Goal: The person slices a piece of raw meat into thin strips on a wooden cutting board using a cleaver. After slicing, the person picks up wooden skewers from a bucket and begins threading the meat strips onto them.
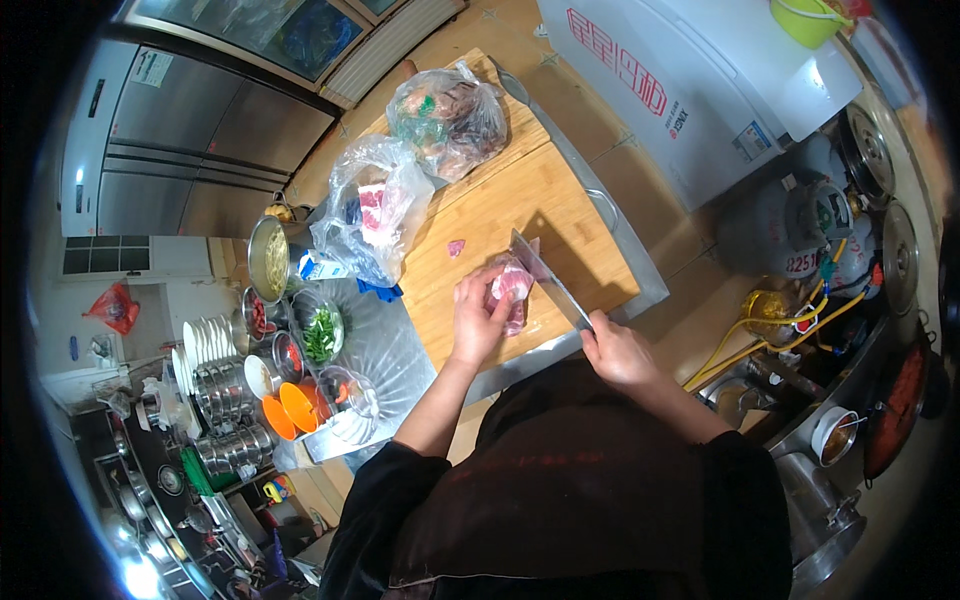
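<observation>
On a thick wooden cutting board [565, 195] lies a chunk of raw pink meat [512, 282]. My left hand [477, 312] grips its near left side, with the fingers curled over the top. My right hand [617, 352] is closed around the handle of a kitchen knife [553, 280]. The broad blade slants across the meat's right side, its tip pointing away from me; whether it has cut in is hard to tell. One small loose piece of meat [456, 248] rests left of the blade. Beyond my left hand, an open clear plastic bag [405, 185] holds a marbled slab [371, 208].
Another filled plastic bag [450, 125] sits at the board's far end. Left of the board, a metal table [395, 335] carries chopped greens [320, 335], orange bowls [300, 405] and a pot [268, 260]. A white chest freezer [690, 110] and a gas cylinder [785, 235] stand to the right.
</observation>
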Available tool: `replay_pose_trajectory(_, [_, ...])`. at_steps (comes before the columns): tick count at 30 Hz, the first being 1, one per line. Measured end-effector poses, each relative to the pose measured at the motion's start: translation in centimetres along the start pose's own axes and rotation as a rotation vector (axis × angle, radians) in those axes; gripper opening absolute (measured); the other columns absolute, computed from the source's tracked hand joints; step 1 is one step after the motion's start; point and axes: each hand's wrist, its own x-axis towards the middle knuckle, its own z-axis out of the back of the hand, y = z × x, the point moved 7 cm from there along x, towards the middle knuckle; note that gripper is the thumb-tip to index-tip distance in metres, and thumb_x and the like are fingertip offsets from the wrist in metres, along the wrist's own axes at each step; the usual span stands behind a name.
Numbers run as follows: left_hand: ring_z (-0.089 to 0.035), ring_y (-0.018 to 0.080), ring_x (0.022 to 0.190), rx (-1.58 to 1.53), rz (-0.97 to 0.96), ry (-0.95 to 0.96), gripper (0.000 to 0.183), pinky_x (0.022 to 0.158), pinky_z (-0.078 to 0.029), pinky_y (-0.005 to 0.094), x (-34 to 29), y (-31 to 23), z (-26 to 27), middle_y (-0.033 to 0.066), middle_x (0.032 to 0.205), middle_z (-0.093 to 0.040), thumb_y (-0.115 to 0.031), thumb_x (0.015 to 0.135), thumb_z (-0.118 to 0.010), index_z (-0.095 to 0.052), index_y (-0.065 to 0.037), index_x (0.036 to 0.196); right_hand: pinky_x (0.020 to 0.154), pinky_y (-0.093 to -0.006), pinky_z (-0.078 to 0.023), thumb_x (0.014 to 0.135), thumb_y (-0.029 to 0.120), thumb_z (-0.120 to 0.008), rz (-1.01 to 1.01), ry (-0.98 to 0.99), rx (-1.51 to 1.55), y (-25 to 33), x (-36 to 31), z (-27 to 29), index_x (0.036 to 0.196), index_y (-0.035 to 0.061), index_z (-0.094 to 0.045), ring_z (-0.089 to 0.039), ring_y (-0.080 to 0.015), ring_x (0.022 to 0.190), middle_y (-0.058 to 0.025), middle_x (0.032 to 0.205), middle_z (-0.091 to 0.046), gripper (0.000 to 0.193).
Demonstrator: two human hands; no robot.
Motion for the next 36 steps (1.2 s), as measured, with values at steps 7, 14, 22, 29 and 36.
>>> replay_pose_trajectory(7, [-0.053,0.0353,0.112,-0.058,-0.012,-0.016,0.04,0.097,-0.043,0.042,0.2,0.6,-0.1,0.0158,0.118,-0.06,-0.011,0.078,-0.075,-0.062,-0.007,0.116,0.069,-0.0559,-0.048,0.099,0.024,-0.047,-0.097,0.122,0.197,-1.3,2.0,0.0,0.099,-0.0015,-0.046,-0.061,-0.0494,0.079,-0.0294,0.08,-0.063,0.026])
replay_pose_trajectory(14, [-0.054,0.0349,0.11,-0.092,0.013,-0.025,0.038,0.097,-0.043,0.042,0.3,1.3,-0.1,0.0153,0.116,-0.06,-0.012,0.079,-0.076,-0.062,-0.007,0.114,0.069,-0.0541,-0.05,0.099,0.024,-0.047,-0.134,0.146,0.218,1.0,8.0,-1.4,0.098,-0.0044,-0.049,-0.062,-0.0486,0.077,-0.0307,0.078,-0.062,0.029])
replay_pose_trajectory(22, [-0.057,0.0303,0.106,-0.109,0.03,-0.047,0.037,0.092,-0.047,0.0372,0.1,2.3,-0.2,0.0151,0.112,-0.059,-0.011,0.083,-0.075,-0.06,-0.005,0.116,0.074,-0.0558,-0.049,0.095,0.02,-0.05,-0.243,0.173,0.172,-0.5,2.4,-1.0,0.1,-0.0045,-0.051,-0.063,-0.049,0.082,-0.0322,0.085,-0.064,0.025])
replay_pose_trajectory(29, [-0.053,0.037,0.112,-0.057,-0.057,0.009,0.04,0.099,-0.042,0.0424,-1.3,1.7,0.0,0.0172,0.115,-0.059,-0.014,0.08,-0.076,-0.06,-0.007,0.116,0.069,-0.0568,-0.051,0.095,0.018,-0.049,0.057,-0.046,-0.027,2.7,9.1,-3.0,0.097,-0.0038,-0.051,-0.064,-0.0479,0.077,-0.0306,0.078,-0.064,0.022])
replay_pose_trajectory(36, [-0.057,0.0349,0.107,-0.143,0.126,0.07,0.035,0.095,-0.046,0.0423,-0.3,3.1,2.4,0.0161,0.114,-0.062,-0.018,0.084,-0.073,-0.063,-0.006,0.116,0.066,-0.0545,-0.048,0.097,0.021,-0.052,0.142,-0.146,0.111,-0.5,3.8,0.7,0.099,0.0013,-0.047,-0.063,-0.0463,0.075,-0.0273,0.077,-0.063,0.021])
